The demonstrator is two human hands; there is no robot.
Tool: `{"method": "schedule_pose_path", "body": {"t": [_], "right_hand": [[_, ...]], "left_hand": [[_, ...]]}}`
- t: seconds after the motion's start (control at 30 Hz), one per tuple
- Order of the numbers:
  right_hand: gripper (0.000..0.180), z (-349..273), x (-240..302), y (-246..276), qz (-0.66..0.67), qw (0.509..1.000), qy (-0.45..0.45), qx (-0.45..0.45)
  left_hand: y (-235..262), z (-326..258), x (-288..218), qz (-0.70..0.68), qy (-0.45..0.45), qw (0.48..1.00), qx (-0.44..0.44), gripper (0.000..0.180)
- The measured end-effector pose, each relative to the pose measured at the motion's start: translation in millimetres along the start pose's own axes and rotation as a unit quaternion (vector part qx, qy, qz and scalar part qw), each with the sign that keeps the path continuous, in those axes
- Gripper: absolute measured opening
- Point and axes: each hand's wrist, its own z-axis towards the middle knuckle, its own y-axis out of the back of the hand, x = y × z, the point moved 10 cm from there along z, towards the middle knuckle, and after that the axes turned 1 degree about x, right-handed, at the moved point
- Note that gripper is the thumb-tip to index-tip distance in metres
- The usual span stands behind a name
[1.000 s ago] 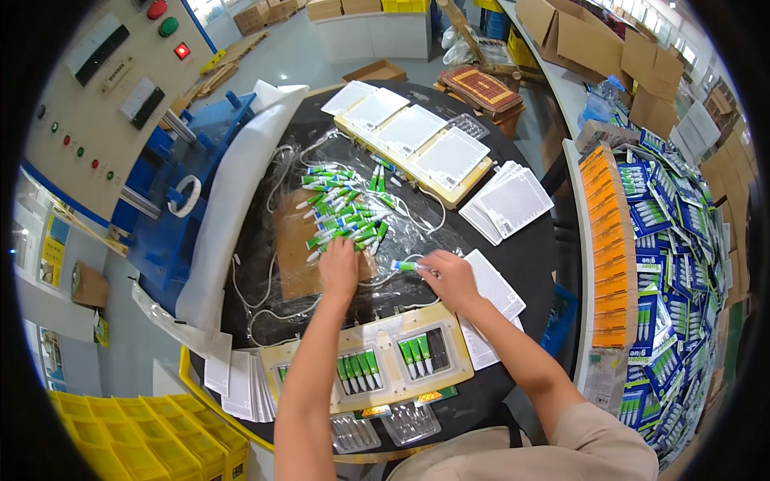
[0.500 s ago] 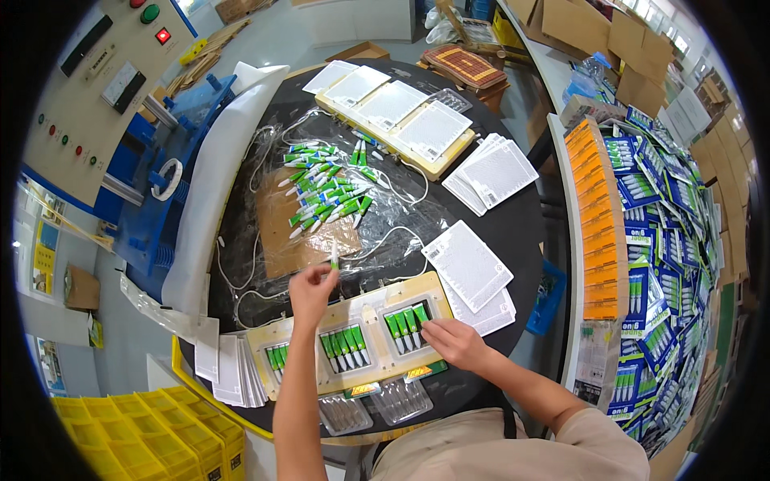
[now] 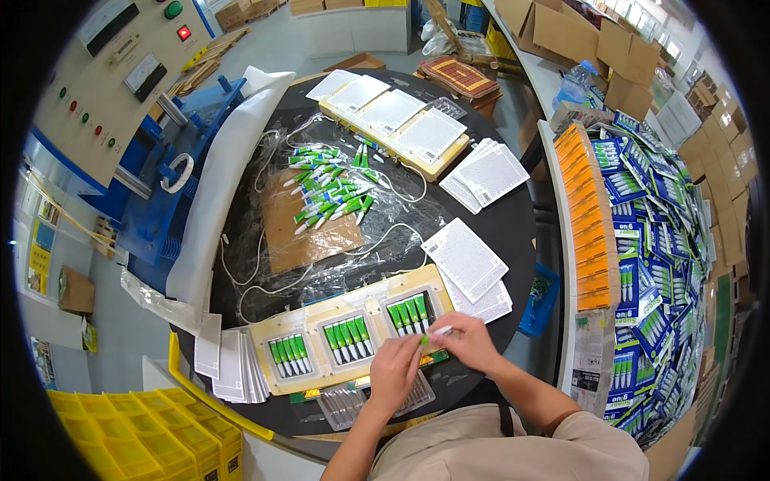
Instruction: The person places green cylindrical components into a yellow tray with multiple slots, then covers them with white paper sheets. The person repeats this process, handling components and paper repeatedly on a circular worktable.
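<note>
Both hands meet over the right end of a cream jig [image 3: 377, 302], with one green-and-white glue tube [image 3: 427, 339] between their fingertips. My left hand [image 3: 395, 370] pinches the tube's green end. My right hand [image 3: 465, 343] is closed at its white end. Three clear blister trays sit in the jig, each with a row of glue tubes: a left row [image 3: 289, 355], a middle row [image 3: 346, 340] and a right row [image 3: 408, 313], which stands just beyond my fingers. A heap of loose glue tubes [image 3: 329, 188] lies farther back on brown cardboard [image 3: 313, 240].
A second jig [image 3: 439, 168] bearing white cards stands at the back. Card stacks lie right [image 3: 468, 260] and left [image 3: 238, 369] of the near jig. Empty blisters [image 3: 341, 407] lie in front. Packed glue cards [image 3: 642, 280] fill the right side; a blue-framed machine [image 3: 172, 152] stands left.
My left hand has come from near the tube heap to the right and nearer me, bringing a glue tube to my right hand. My right hand has drawn back from the right-hand row.
</note>
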Motion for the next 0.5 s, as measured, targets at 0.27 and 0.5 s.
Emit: {"method": "schedule_pose_path", "body": {"t": [0.27, 0.5], "right_hand": [[0.023, 4, 44, 26, -0.329, 0.864, 0.325, -0.200], [0.022, 1, 26, -11, -0.425, 0.808, 0.370, -0.171]], "left_hand": [[-46, 6, 11, 0.211, -0.080, 0.969, 0.101, 0.068], [-67, 2, 32, 0.263, -0.064, 0.952, 0.145, 0.071]]}}
